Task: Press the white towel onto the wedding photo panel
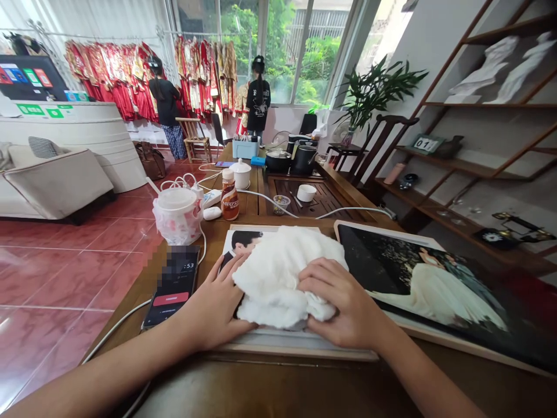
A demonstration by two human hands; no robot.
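A bunched white cloth (282,273) lies on a framed photo (235,239) in front of me and hides most of the picture. Part of a person in a dark suit shows at the photo's upper left. My right hand (337,302) has its fingers curled into the cloth's right side. Along the left edge of the frame rests my left hand (220,310), fingers stretched out and apart, beside the cloth. Whether its fingertips touch the cloth is hard to see. A second framed photo (378,261), with a white gown in it, lies to the right.
A phone (174,284) lies left on the wooden table (261,389). Behind it stand a bagged cup (178,215), a brown bottle (230,194) and a white lidded jar (241,174). White cables cross the tabletop. Farther off, two people stand near racks of red garments.
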